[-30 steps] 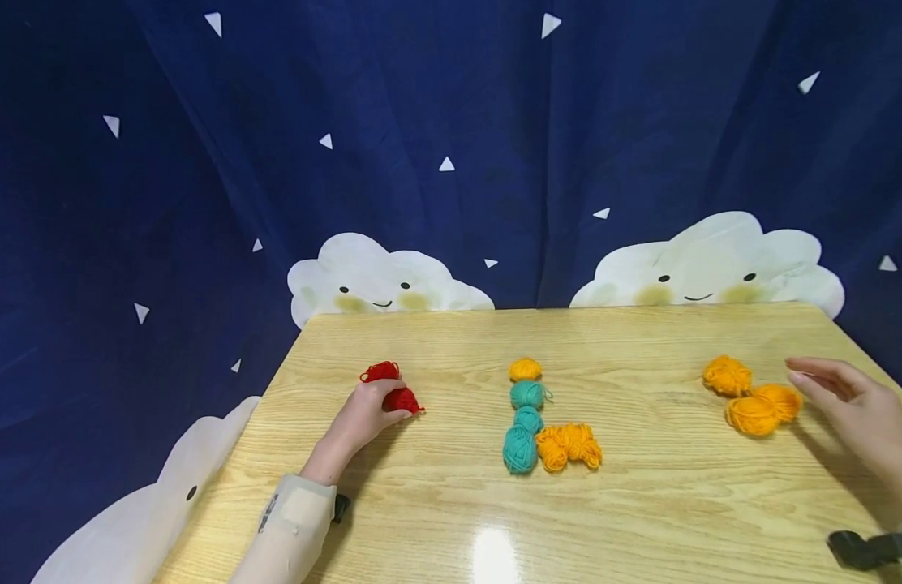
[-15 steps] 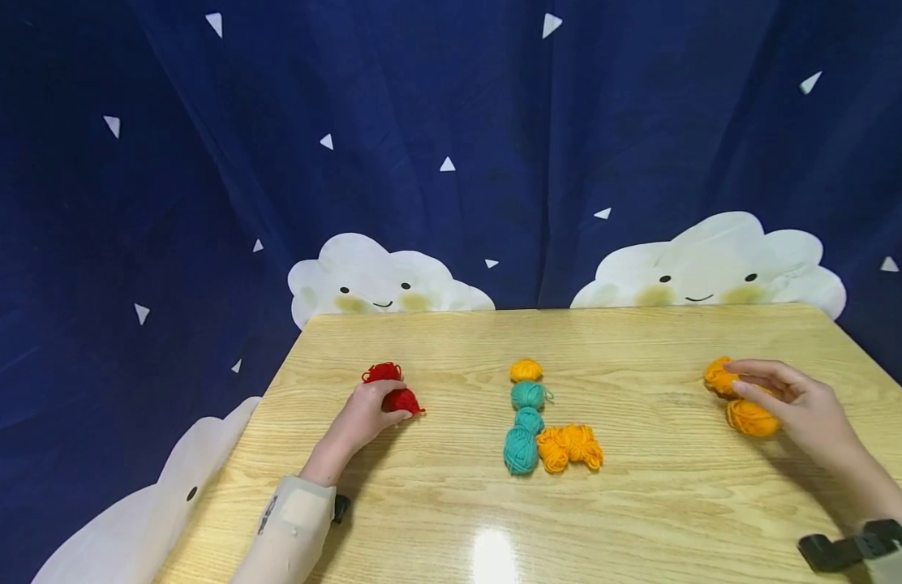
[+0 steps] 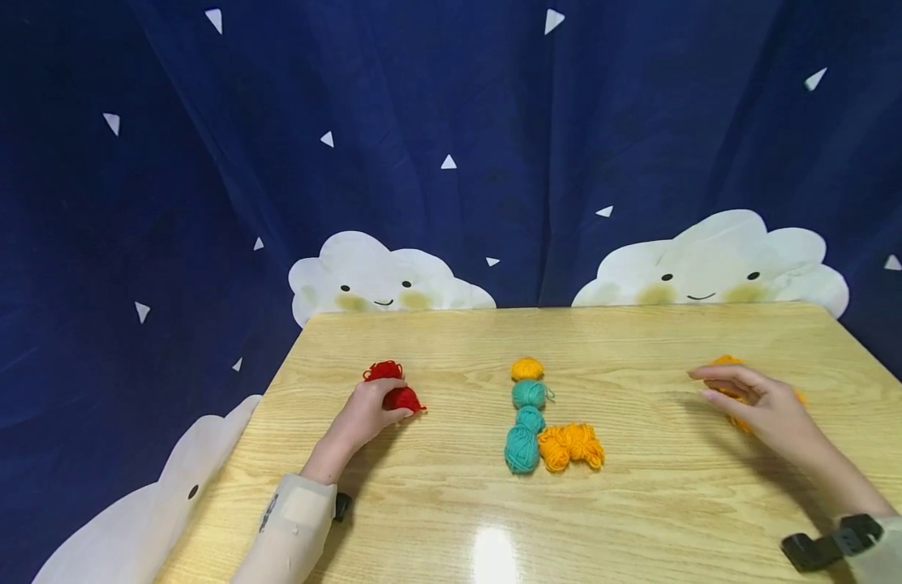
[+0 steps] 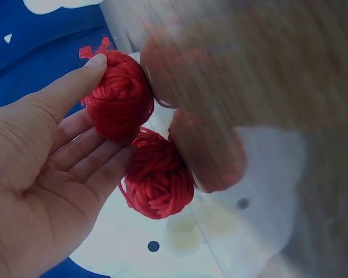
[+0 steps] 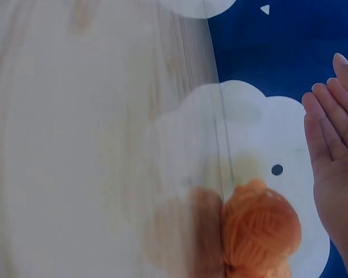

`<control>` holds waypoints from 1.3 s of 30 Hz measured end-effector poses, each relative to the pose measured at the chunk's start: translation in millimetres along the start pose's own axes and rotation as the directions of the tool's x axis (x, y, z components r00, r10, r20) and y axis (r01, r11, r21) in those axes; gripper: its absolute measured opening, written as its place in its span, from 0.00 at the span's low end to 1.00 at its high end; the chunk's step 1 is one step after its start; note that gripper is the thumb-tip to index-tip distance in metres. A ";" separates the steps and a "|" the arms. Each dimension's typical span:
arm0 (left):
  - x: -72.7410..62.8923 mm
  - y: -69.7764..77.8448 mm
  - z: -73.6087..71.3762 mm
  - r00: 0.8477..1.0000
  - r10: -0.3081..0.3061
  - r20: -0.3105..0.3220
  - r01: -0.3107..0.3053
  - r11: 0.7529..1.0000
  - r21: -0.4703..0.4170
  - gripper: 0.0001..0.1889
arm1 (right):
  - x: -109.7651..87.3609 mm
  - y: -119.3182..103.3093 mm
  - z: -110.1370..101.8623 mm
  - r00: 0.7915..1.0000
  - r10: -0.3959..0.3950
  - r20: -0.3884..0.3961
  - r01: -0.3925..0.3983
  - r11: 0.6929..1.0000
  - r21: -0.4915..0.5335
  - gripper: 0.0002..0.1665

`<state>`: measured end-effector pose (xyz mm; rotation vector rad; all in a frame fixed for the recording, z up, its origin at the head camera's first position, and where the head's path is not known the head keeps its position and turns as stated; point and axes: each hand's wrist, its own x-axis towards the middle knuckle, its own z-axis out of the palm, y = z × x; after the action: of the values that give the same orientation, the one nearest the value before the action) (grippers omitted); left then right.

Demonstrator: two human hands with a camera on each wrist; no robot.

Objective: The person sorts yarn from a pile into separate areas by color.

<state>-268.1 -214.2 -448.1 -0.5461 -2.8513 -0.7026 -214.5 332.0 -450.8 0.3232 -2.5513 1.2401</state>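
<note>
My left hand (image 3: 363, 414) holds a red yarn ball (image 4: 119, 95) between thumb and fingers at the left of the table. A second red yarn ball (image 4: 159, 179) lies beside it, close to the fingertips. On the right side, my right hand (image 3: 765, 405) hovers with extended fingers and nothing in its grasp. Behind it, the orange yarn balls (image 3: 727, 359) are mostly hidden in the head view. One orange ball (image 5: 261, 226) shows in the right wrist view, apart from the fingers.
Mid-table, a column has a yellow yarn ball (image 3: 527, 369) at the far end and teal yarn balls (image 3: 522, 450) below. Orange yarn (image 3: 571, 446) touches the column's near end on the right. A dark blue curtain (image 3: 451, 97) hangs behind the wooden table (image 3: 436, 503).
My right hand has moved left from beside the orange yarn balls, passing over them without taking any along. The left hand has stayed at the red yarn.
</note>
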 end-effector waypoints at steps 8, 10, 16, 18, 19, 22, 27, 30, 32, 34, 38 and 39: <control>0.3 0.4 -0.5 1.000 -0.005 0.003 0.005 1.000 0.008 0.21 | 2.5 -9.3 14.6 0.998 -0.049 0.026 0.048 0.999 0.015 0.17; 0.2 0.8 -0.6 1.000 -0.010 0.004 0.010 1.000 0.007 0.21 | 3.5 -11.4 18.7 0.998 -0.060 0.035 0.059 0.998 0.022 0.16; 0.0 2.2 -1.5 1.000 -0.024 0.010 0.024 1.000 -0.005 0.21 | 6.2 -18.9 29.0 0.994 -0.083 0.078 0.082 0.997 0.016 0.16; -0.3 2.5 -1.8 1.000 -0.026 0.013 0.026 1.000 -0.005 0.22 | 6.4 -22.7 31.3 0.991 -0.091 0.098 0.089 0.996 0.027 0.17; -0.4 2.6 -1.9 1.000 -0.027 0.013 0.027 1.000 -0.004 0.22 | 6.4 -24.8 32.3 0.989 -0.095 0.111 0.092 0.995 0.028 0.17; -0.8 2.9 -2.2 0.999 -0.032 0.014 0.032 0.999 -0.004 0.22 | 6.5 -30.5 36.5 0.985 -0.100 0.143 0.095 0.994 0.045 0.17; -1.1 3.0 -2.7 0.999 -0.040 0.016 0.040 0.999 -0.012 0.23 | 8.3 -36.9 46.3 0.978 -0.117 0.174 0.109 0.993 0.054 0.17; -1.2 2.7 -2.6 0.999 -0.043 0.018 0.043 0.999 -0.013 0.23 | 9.8 -40.2 52.2 0.973 -0.146 0.178 0.138 0.989 0.056 0.17; -1.0 2.4 -2.4 0.999 -0.041 0.017 0.041 0.999 -0.010 0.23 | 10.6 -41.6 56.2 0.970 -0.163 0.181 0.156 0.986 0.055 0.17; -0.9 2.6 -2.6 0.999 -0.044 0.019 0.044 0.999 -0.011 0.23 | 11.7 -42.2 59.8 0.965 -0.179 0.190 0.170 0.984 0.062 0.17; -1.4 2.7 -2.9 0.999 -0.044 0.020 0.044 0.999 -0.008 0.23 | 13.3 -43.6 67.3 0.961 -0.183 0.208 0.173 0.983 0.065 0.17; -1.6 2.8 -3.0 0.999 -0.045 0.020 0.046 0.999 -0.008 0.23 | 13.7 -44.2 68.8 0.958 -0.187 0.216 0.177 0.982 0.066 0.17</control>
<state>-265.3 -213.9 -444.7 -0.4937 -2.8891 -0.7209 -223.8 249.6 -454.3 0.7278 -2.6051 1.2561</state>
